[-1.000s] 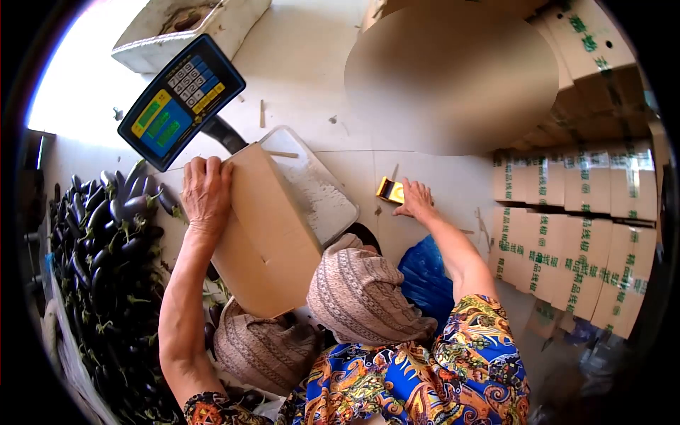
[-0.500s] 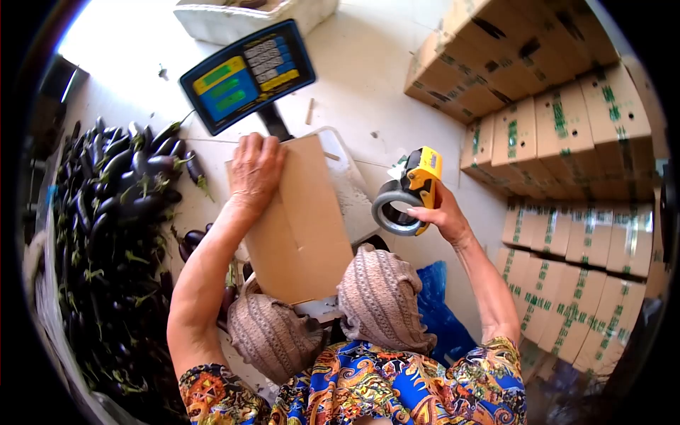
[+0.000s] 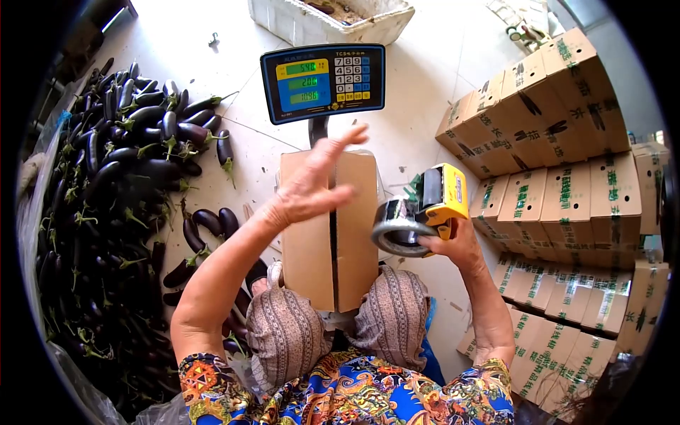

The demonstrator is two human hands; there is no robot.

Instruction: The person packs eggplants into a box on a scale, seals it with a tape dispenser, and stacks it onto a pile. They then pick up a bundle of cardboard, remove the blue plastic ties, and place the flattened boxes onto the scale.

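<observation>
A cardboard box (image 3: 304, 248) lies before me between my knees, its two top flaps folded in with a narrow dark gap along the middle. Over its far part hovers my left hand (image 3: 312, 180), fingers spread and holding nothing. To the right of the box, my right hand (image 3: 453, 244) grips a yellow and black tape dispenser (image 3: 445, 195) loaded with a roll of tape (image 3: 402, 234). Just beyond the box stands the blue display of a weighing scale (image 3: 322, 83), its green digits lit. Most of the scale's platform is hidden under the box.
A large heap of eggplants (image 3: 120, 191) covers the floor at left, with several loose eggplants (image 3: 207, 222) close to my left knee. Stacked cardboard cartons (image 3: 559, 205) with green tape line the right side. A white foam box (image 3: 326, 25) stands at the back.
My left hand has lifted off the cardboard and moved right, its fingers now spread. The flaps now lie side by side. The dispenser is still in my right hand; the view has shifted.
</observation>
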